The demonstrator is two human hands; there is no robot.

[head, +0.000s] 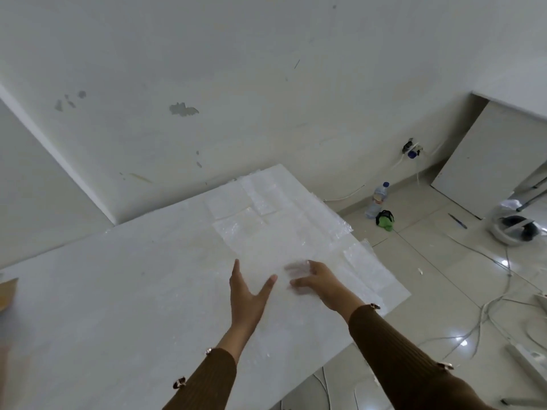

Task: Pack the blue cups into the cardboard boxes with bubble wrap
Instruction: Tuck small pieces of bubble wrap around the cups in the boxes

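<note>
Fingers [236, 272] of my left hand [247, 294] are stretching out straight and close together, the thumb splaying wide to the side, holding nothing. Beside it, my right hand [324, 281] is reaching palm-down over the bubble wrap [266, 232]; its fingers [310, 266] are blurring, but they are looking loosely spread, and I cannot tell whether they are touching the sheet. The bubble wrap is lying in flat, overlapping sheets across the far right corner of the white surface [118, 291], with some edges hanging over the right side. A corner of a cardboard box [7, 294] is poking in at the left edge. Down on the tiled floor [429, 261] a water bottle [377, 199] is standing beside a green bundle [384, 221], with cables [488, 309] trailing nearby.
</note>
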